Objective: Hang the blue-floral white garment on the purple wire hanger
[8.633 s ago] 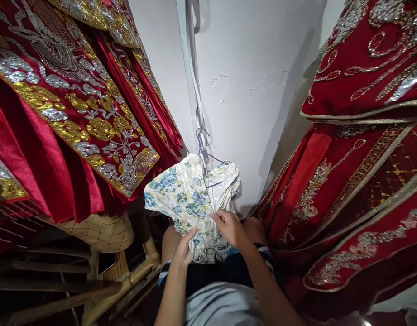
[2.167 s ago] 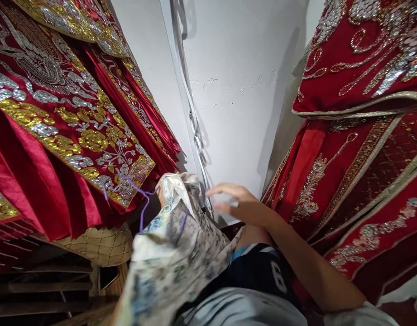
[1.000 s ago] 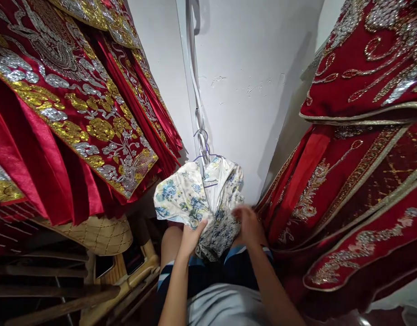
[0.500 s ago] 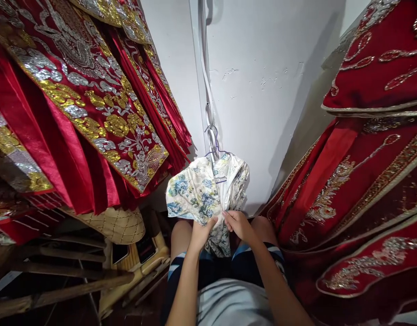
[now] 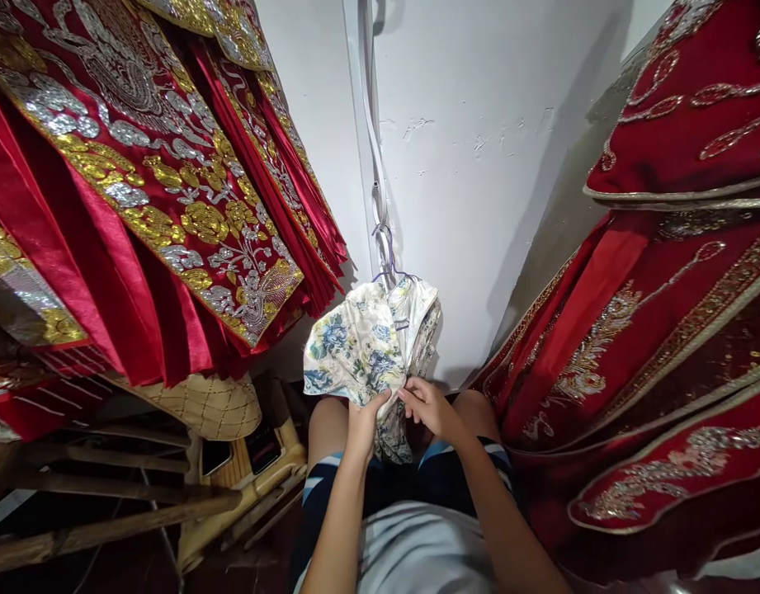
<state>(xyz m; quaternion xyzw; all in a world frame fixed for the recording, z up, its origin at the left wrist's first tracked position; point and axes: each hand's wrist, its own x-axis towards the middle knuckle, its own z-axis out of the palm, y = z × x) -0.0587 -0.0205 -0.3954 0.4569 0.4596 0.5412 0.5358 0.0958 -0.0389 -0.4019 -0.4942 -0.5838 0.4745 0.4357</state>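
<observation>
A cream shirt with blue floral print point(image 5: 355, 338) hangs in front of me on a thin purple hanger point(image 5: 393, 271). The hanger's hook sits in a loop of a white strap point(image 5: 375, 136). My left hand point(image 5: 365, 421) grips the lower front of the shirt, thumb on top and fingers hidden behind the cloth. Close beside it, my right hand point(image 5: 427, 406) pinches the front edge of the shirt between thumb and fingertips. The shirt's lower end hangs between my knees. Any button under the right fingertips is too small to make out.
Red garments with gold and silver sequin embroidery point(image 5: 206, 223) hang at the left. More red beaded garments point(image 5: 602, 330) hang at the right. A bamboo chair point(image 5: 274, 470) with dark phone-like objects on it stands at lower left. Behind the shirt is a white wall point(image 5: 466, 190).
Both hands have shifted slightly left along with the shirt, and the right fingertips sit a little higher on its front edge. The right side of the shirt has drawn inward somewhat.
</observation>
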